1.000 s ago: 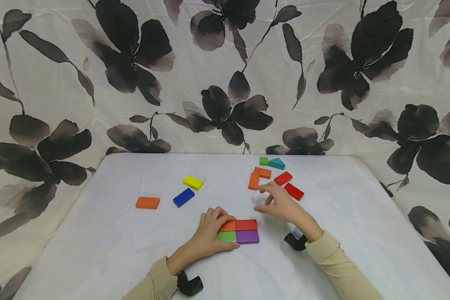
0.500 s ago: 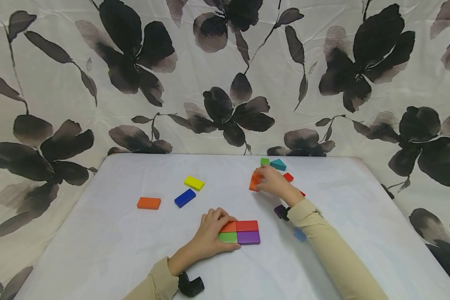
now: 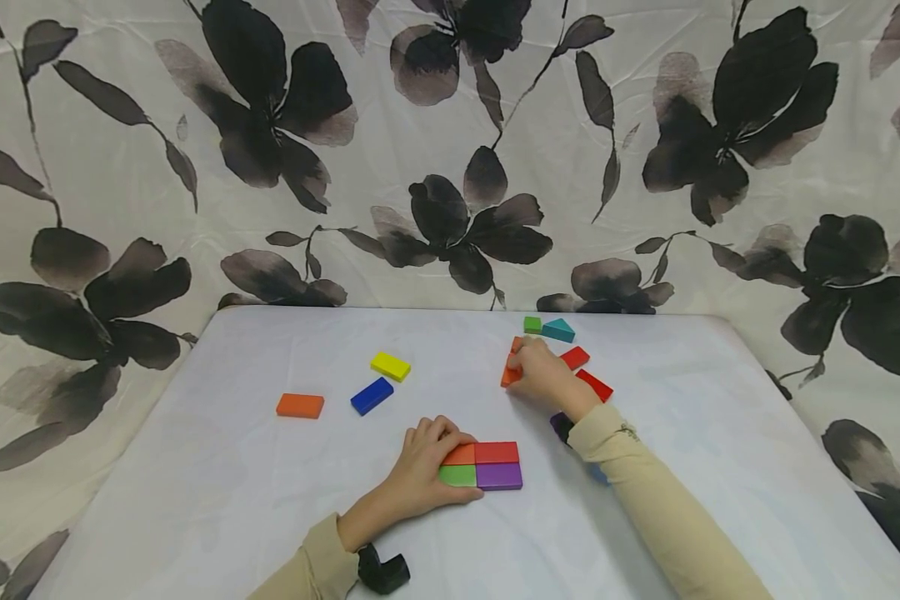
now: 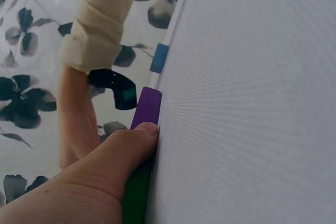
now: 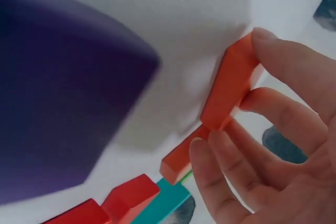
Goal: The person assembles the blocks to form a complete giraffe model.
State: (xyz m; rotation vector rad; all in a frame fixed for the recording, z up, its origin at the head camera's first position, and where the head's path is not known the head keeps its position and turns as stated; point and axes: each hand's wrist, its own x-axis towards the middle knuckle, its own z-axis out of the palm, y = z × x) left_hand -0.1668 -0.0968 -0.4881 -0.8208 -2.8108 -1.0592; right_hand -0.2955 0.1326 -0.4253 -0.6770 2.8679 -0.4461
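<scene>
In the head view my left hand [image 3: 416,475] holds a flat group of blocks: orange [image 3: 462,455], red [image 3: 497,452], green [image 3: 458,476] and purple [image 3: 499,477]. Its thumb lies along the near side; its fingers reach the far side. The left wrist view shows that thumb against the green block and the purple block [image 4: 147,106]. Farther off, my right hand [image 3: 546,375] pinches an orange block [image 5: 228,85] between thumb and fingers. A second orange block [image 5: 184,153] touches its end, beside the other fingertips, and is mostly hidden in the head view.
Right of my right hand lie red blocks [image 3: 594,385]; a small green block [image 3: 532,325] and a teal triangle [image 3: 558,330] sit behind. Under the right wrist are a purple block [image 5: 68,87] and a blue block [image 3: 598,474]. Yellow [image 3: 391,366], blue [image 3: 372,396] and orange [image 3: 300,406] blocks lie left.
My right hand has reached away from me to the orange blocks and closed on one, which is turned slightly. The left hand stays on its block group.
</scene>
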